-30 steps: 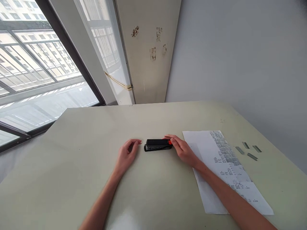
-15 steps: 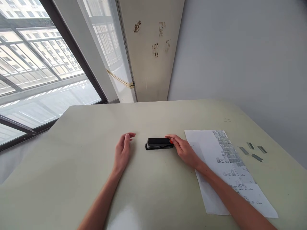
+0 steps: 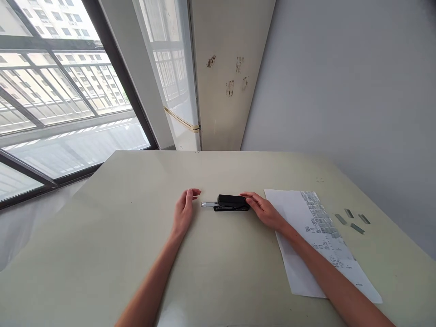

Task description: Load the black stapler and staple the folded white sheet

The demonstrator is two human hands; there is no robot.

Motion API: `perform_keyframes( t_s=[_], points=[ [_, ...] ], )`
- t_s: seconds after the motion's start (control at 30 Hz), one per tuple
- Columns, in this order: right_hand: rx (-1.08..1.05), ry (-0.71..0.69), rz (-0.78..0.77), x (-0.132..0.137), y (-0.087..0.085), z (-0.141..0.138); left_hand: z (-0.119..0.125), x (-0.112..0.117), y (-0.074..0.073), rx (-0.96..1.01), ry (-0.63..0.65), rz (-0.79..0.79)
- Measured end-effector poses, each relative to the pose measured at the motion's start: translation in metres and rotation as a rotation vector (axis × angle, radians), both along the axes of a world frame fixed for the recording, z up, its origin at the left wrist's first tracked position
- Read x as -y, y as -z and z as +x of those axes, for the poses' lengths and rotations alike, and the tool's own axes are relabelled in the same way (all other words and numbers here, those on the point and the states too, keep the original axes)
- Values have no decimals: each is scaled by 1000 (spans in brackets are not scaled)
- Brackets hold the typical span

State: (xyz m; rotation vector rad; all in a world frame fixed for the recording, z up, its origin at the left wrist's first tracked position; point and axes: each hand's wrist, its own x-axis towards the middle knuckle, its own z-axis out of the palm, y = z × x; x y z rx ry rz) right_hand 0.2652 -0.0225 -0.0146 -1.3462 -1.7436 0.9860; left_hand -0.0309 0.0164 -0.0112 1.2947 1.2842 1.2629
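Observation:
A black stapler (image 3: 233, 203) lies on the table, pointing left. Its metal staple tray (image 3: 209, 205) sticks out of the left end. My right hand (image 3: 264, 211) grips the stapler's right end, thumb and fingers around it. Left of the tray, apart from it, my left hand (image 3: 185, 211) rests on its edge with nothing in it, fingers loosely bent and apart. Whether staples sit in the tray is too small to tell.
A printed paper sheet (image 3: 286, 254) lies under my right forearm. Several staple strips (image 3: 357, 228) lie to its right on the pale table (image 3: 102, 254). Behind the table stand a fridge (image 3: 228, 118) and a grey wall (image 3: 334, 81); a window (image 3: 68, 100) is at left.
The staple tray has sprung out of the stapler's left end. My right fingers have shifted over the right end, covering the red part. The view has tilted slightly.

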Motion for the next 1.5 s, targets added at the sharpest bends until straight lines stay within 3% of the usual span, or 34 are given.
perform_keyframes(
  t_s=[0.13,0.27,0.43,0.53,0.7,0.87,1.0,1.2,1.5],
  points=[
    [183,-30,122,-1,-10,-7,-1,7,2,193,-51,-72],
    [213,21,304,13,-21,-22,4,25,3,431,-126,-206],
    [276,-8,697,44,-37,-36,21,37,-6,721,-8,-448],
    [334,-56,781,59,-44,-41,29,38,-15,845,49,-521],
    [367,-97,850,70,-48,-42,33,38,-22,927,30,-541],
    [322,-28,797,70,-51,-38,27,36,-18,853,12,-501],
    [182,110,771,63,-55,-38,13,39,-17,669,10,-433],
    [9,260,524,44,-49,-45,3,46,-19,296,24,-239],
    [-79,317,273,26,-34,-58,9,36,-5,-101,86,-45]
  ],
)
